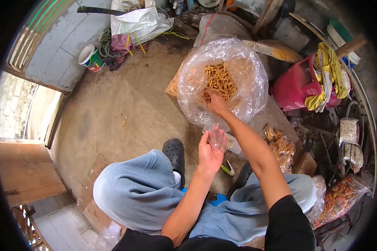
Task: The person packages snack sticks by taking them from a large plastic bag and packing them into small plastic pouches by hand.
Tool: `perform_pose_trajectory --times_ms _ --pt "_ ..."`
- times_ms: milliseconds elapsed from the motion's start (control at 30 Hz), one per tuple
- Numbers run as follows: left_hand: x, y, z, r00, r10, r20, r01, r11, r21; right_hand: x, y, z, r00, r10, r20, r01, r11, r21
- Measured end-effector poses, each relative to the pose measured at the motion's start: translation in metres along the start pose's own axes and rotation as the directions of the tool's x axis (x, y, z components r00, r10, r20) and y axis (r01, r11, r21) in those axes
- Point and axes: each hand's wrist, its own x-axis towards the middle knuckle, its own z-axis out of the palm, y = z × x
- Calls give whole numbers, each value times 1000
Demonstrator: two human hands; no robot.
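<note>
A large clear plastic bag [251, 69] stands open on the floor with many short brown sticks of snack food [222, 81] inside. My right hand [215, 101] reaches into its mouth, fingers curled at the near edge of the sticks; what they hold is too small to make out. Below it, my left hand [213, 148] is palm up, with a small clear plastic bag [216, 137] lying over the fingers. Small filled bags of the sticks [280, 146] lie on the right, beside my right forearm.
A green-handled tool [228, 168] lies between my feet. Right of the big bag is a red plastic container [295, 85] with yellow cloth [322, 79]. A bag of colourful packets [343, 196] sits lower right. A white bucket [90, 57] and white sack [140, 23] stand upper left.
</note>
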Motion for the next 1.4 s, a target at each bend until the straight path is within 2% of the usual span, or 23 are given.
perform_pose_trajectory --times_ms 33,67,133,167,267,467,533,667,733,867,933,967,1033,1167,1233,1367,1400 --pt "0 0 -1 1000 -2 12 2 1000 -4 -1 4 3 999 -52 -9 51 997 -57" --pt "0 0 -1 1000 -1 13 1 1000 -3 -2 9 5 999 -53 -10 52 997 -56" --pt "-1 0 -2 999 -16 31 16 1000 -6 -4 9 5 983 -185 -4 185 982 -38" --pt "-1 -1 -2 999 -13 33 13 1000 -4 -3 9 5 982 -188 -6 188 982 -36" --pt "-3 -3 -3 1000 -23 15 23 1000 0 -3 1 3 987 -157 44 160 984 -73" --pt "-7 -5 -1 999 -23 27 22 1000 19 0 -4 5 998 -43 -39 44 999 29" --pt "-8 -4 0 999 -9 39 8 999 34 1 -3 7 990 99 -101 -88 990 106" --pt "-11 -2 4 1000 12 14 -12 999 43 -4 10 -9 983 125 -136 -104 984 146" --pt "-12 0 4 1000 6 16 -7 999 36 -10 19 -24 974 207 -88 -194 971 142" --pt "-11 4 3 999 10 32 -11 1000 27 -8 76 -18 975 145 -167 -141 989 39" --pt "-10 6 2 998 -17 67 17 1000 7 -7 85 -22 967 254 -8 -245 941 232" --pt "-10 5 2 998 -16 68 16 1000 2 -6 89 -23 968 251 -5 -244 943 228" --pt "-12 4 7 1000 14 24 -15 998 67 -8 89 -25 948 313 64 -315 884 346" --pt "-8 6 9 998 2 61 -5 999 53 -12 84 -32 965 262 9 -253 924 285" --pt "-9 6 10 998 19 59 -22 999 49 -14 78 -36 979 187 -81 -174 975 136" --pt "-8 10 6 996 41 80 -44 998 41 -23 57 -48 972 212 -104 -186 959 212" --pt "-7 12 7 995 41 93 -44 998 36 -23 58 -48 962 213 -168 -172 958 231"
